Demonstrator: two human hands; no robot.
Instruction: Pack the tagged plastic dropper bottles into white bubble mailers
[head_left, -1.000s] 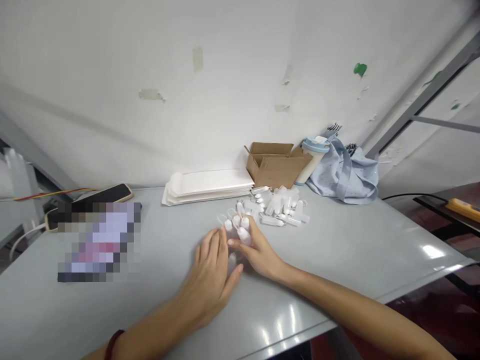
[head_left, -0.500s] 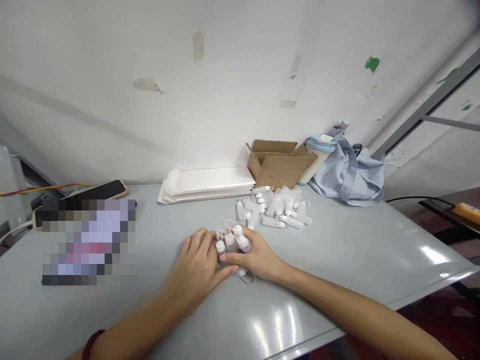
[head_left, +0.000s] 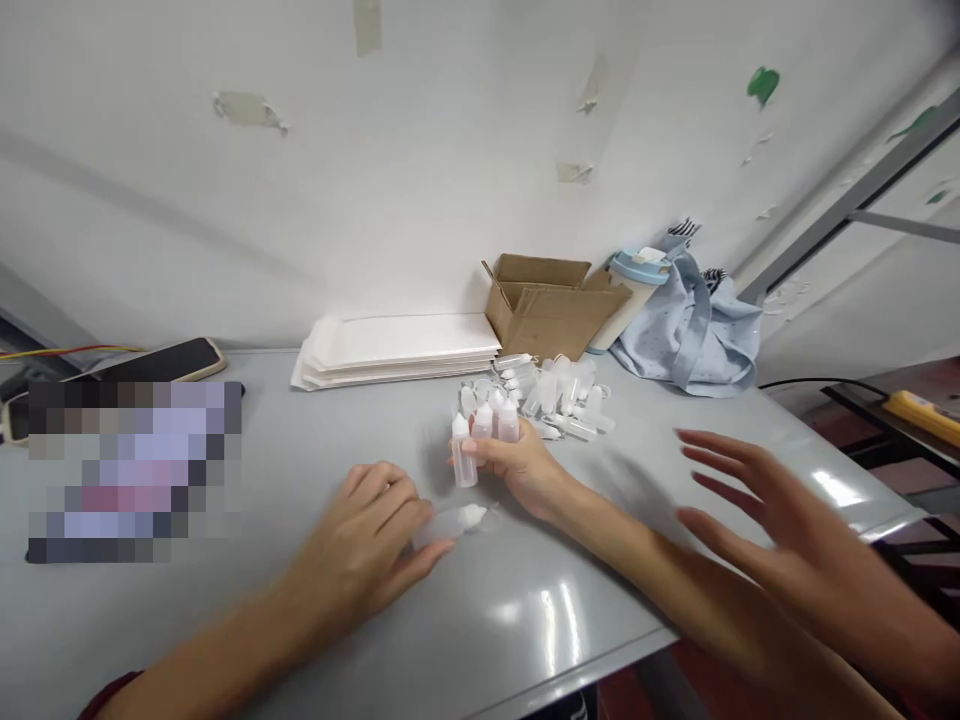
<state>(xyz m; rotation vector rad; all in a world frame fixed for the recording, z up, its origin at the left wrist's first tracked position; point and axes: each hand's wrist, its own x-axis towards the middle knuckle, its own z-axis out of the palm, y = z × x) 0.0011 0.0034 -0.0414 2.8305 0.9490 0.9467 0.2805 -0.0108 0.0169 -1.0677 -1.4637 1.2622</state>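
My right hand (head_left: 529,465) is closed around several small clear plastic dropper bottles with white tips, held upright in a bunch; one dropper bottle (head_left: 464,460) stands out at its left side. Lower down, my left hand (head_left: 382,530) has its fingers and thumb around another dropper bottle (head_left: 454,522). This one lies sideways, tip toward the right, and is blurred. Behind my right hand a loose pile of similar bottles (head_left: 574,395) is spread on the grey table (head_left: 337,430).
Another person's hand (head_left: 795,550) reaches in from the right, fingers spread. Along the wall stand white padded envelopes (head_left: 420,340), an open cardboard box (head_left: 562,320), a lidded cup (head_left: 630,290) and a blue cloth bag (head_left: 690,340). Phones (head_left: 165,365) lie at the left.
My hands have parted: the right moved up and right with its bunch now upright, and the left has one bottle apart. Another person's hand has entered at the right. The view has shifted.
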